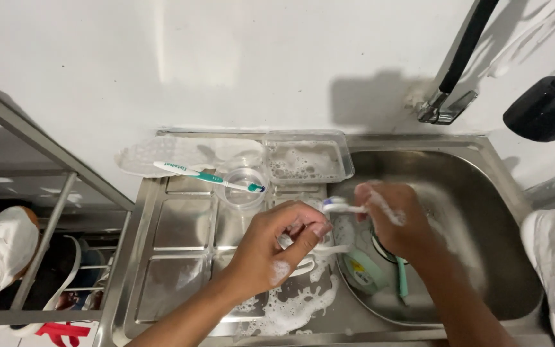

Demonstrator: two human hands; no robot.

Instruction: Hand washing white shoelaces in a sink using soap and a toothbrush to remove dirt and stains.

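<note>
Left hand (pixel 277 247), soapy, grip closed on small white foam-covered item (pixel 303 265), its kind unclear, over ribbed steel drainboard worktop (pixel 181 225) by sink edge. Right hand (pixel 396 218) grip closed around handle of white toothbrush (pixel 342 207), head pointing left, just above left hand. Suds pooled under left hand. Teal-and-white toothbrush (pixel 210 176) lay across clear round plastic cup (pixel 242 189). Clear rectangular plastic tray (pixel 306 160) held foam behind. Stainless steel sink basin (pixel 483 218) under right hand.
</note>
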